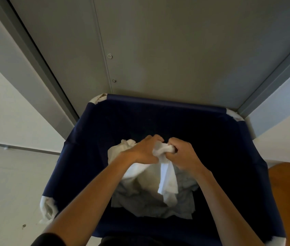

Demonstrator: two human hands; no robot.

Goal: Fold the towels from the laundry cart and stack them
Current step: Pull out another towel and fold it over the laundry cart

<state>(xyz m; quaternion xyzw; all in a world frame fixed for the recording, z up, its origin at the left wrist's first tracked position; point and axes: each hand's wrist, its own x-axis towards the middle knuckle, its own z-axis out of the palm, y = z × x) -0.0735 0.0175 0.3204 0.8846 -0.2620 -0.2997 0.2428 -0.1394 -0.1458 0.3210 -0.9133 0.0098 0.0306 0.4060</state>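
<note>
**Both hands are holding one white towel over the cart**

The left hand [143, 151] and the right hand [185, 153] are meeting above the middle of the laundry cart [165, 103], very near to each other, almost knuckle to knuckle. Each grip is closing around the same bunched part of a white towel [167, 180]: the fingers of both hands are curling into the cloth, and neither hand is spread.

From this double grip the towel is hanging down and toward the near side, so its long axis is running from the hands into the cart, not across from left to right. One crumpled part is also sticking out to the far left of the left hand. The lower end is reaching down toward the other towels [140, 201], which are lying in a grey-white heap at the bottom of the cart. I cannot tell if it is touching them.

In my judgement this is the relation that is deciding the coming move. The hands are holding the cloth at one point only, so they are not yet finding two corners or one straight edge. To open the towel, the grips probably need to go apart along an edge while the cloth is lifting clear of the heap.

A brown wooden worktop [289, 192] is showing at the near right, beside the cart. The right hand is the nearer one to it, so folding and stacking are likely going that way.
</note>
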